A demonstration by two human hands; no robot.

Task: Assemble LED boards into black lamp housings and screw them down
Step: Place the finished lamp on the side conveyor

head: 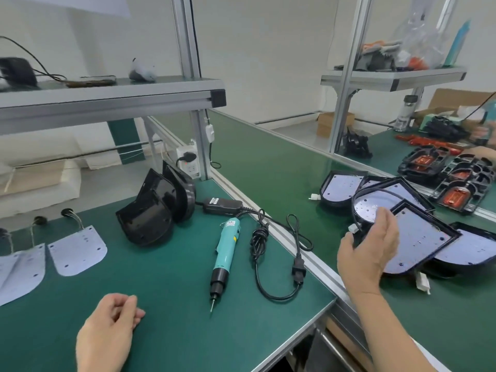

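My right hand (367, 251) grips the near edge of an assembled black lamp housing (418, 237) with a white LED board in it, on the conveyor belt among several similar assembled housings (338, 187). My left hand (107, 334) rests on the green bench with its fingers loosely curled, holding nothing. Two empty black housings (150, 210) stand leaning at the back of the bench. Loose white LED boards (77, 251) with wires lie at the left. A teal electric screwdriver (224, 253) lies on the bench between my hands, tip toward me.
The screwdriver's black cable and plug (271, 253) lie coiled beside it, with a power adapter (222, 205) behind. A socket block (188, 162) sits by the frame post. Black trays with orange parts (456, 181) lie across the belt. Shelves (107, 95) hang overhead.
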